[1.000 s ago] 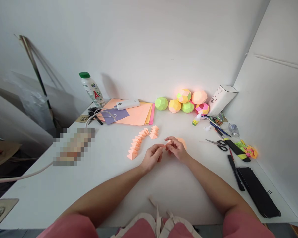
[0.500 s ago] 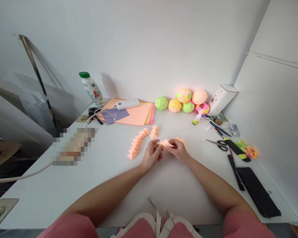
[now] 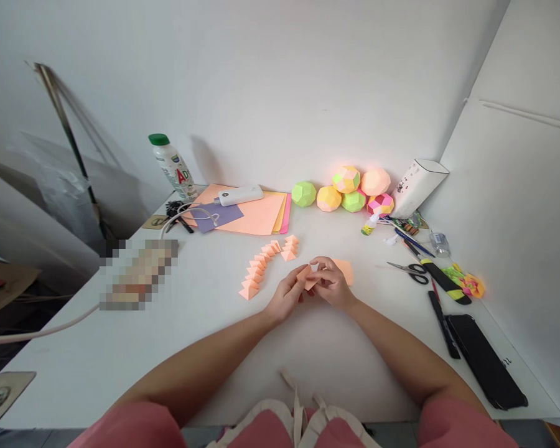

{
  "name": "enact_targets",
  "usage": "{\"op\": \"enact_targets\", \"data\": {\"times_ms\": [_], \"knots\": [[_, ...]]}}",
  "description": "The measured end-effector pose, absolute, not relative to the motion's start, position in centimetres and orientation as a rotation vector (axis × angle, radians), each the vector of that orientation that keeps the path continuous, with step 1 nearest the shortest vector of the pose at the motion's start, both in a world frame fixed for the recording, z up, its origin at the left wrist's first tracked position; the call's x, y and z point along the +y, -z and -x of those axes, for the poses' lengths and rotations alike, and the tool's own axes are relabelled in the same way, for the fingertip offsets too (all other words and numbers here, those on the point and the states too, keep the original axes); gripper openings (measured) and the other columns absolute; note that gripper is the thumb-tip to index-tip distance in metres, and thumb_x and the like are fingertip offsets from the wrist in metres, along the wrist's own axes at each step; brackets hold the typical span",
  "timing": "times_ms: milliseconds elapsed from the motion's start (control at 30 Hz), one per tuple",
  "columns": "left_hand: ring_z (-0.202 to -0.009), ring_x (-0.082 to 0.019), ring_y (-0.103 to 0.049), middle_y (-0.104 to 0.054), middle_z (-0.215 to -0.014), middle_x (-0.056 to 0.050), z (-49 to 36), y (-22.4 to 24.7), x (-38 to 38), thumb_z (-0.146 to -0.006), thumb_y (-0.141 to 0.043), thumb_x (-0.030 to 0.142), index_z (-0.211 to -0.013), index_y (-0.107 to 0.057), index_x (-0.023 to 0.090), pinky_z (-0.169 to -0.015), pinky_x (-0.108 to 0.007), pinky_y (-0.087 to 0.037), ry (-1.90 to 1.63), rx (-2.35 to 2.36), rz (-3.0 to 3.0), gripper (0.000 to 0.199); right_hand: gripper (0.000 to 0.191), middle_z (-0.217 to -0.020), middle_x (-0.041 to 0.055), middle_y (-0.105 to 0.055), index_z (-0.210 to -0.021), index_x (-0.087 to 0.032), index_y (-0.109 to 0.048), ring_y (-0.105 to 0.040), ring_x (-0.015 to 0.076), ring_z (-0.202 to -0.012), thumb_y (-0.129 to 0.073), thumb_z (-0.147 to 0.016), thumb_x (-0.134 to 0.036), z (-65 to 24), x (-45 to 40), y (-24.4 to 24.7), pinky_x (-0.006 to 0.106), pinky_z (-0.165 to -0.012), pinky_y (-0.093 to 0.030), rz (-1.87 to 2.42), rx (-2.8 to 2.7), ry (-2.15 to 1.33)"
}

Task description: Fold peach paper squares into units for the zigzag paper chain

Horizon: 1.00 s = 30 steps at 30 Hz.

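The left hand (image 3: 285,297) pinches a small peach slip (image 3: 307,279) between thumb and fingers; the right hand (image 3: 335,285) keeps a narrow grip on its right side, above the worktop (image 3: 205,305). Folding seems the step in hand; a next crease would call for a steady left hold. From the slip, loose peach paper (image 3: 345,271) lies at three o'clock, folded pieces (image 3: 256,274) around nine to eleven, paper balls (image 3: 329,199) farther at twelve to two.

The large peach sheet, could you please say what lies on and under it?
On the large peach sheet lie a white device, a purple sheet and a white cable; a yellow sheet and pink sheet peek from under its right edge, the rest hidden.
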<state>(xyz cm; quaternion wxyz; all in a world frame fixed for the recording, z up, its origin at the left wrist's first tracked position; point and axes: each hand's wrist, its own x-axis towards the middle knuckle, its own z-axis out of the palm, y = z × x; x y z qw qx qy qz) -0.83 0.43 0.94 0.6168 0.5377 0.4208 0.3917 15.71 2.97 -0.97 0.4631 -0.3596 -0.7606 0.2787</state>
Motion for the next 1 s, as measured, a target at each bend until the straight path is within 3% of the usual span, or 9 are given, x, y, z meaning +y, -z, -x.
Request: {"op": "enact_targets", "data": {"times_ms": [100,200,567,867,1000], "knots": [[-0.060,-0.013,-0.052,-0.061,-0.071,-0.002,0.91,-0.38,0.50,-0.084,-0.039,0.028,-0.132,-0.033,0.017,-0.059,-0.026,-0.043,-0.910,0.962,-1.171,0.050,0.018,-0.118,0.0074,-0.049,-0.085,-0.025,-0.067,-0.051,0.0188,-0.088,-0.057,-0.074,-0.014,-15.62,2.95,0.86,0.035,-0.063,-0.053,0.877,-1.943,-0.475],[-0.057,-0.012,-0.050,-0.058,-0.069,0.000,0.90,-0.05,0.59,-0.081,-0.039,0.023,-0.129,-0.034,0.018,-0.059,-0.026,-0.042,-0.946,0.973,-1.133,0.048,0.020,-0.119,0.0069,-0.054,-0.087,-0.025,-0.066,-0.050,0.0219,-0.096,-0.058,-0.074,-0.013,-15.40,2.94,0.76,0.039,-0.069,-0.054,0.820,-2.010,-0.337],[-0.057,-0.015,-0.054,-0.057,-0.068,-0.001,0.86,-0.08,0.87,-0.079,-0.041,0.026,-0.120,-0.042,0.017,-0.056,-0.028,-0.043,-1.028,0.978,-1.009,0.041,0.020,-0.112,0.0071,-0.060,-0.088,-0.022,-0.065,-0.052,0.0223,-0.097,-0.052,-0.077,-0.011,-14.93,2.56,0.83,0.038,-0.072,-0.054,0.794,-2.125,-0.111],[-0.055,-0.014,-0.054,-0.055,-0.062,0.002,0.97,-0.72,0.72,-0.075,-0.044,0.021,-0.120,-0.041,0.016,-0.058,-0.028,-0.044,-1.021,0.959,-1.018,0.045,0.039,-0.107,0.0076,-0.063,-0.114,-0.025,-0.055,-0.052,0.0254,-0.101,-0.052,-0.076,-0.014,-15.15,2.77,0.94,0.045,-0.079,-0.051,0.753,-2.120,-0.224],[-0.055,-0.013,-0.053,-0.058,-0.073,-0.002,0.71,-0.41,0.78,-0.080,-0.047,0.034,-0.115,-0.046,0.016,-0.054,-0.028,-0.044,-1.043,0.967,-1.005,0.039,0.046,-0.106,0.0092,-0.061,-0.121,-0.024,-0.050,-0.053,0.0254,-0.098,-0.052,-0.076,-0.015,-15.06,2.78,0.84,0.046,-0.078,-0.051,0.754,-2.082,-0.231]]}}
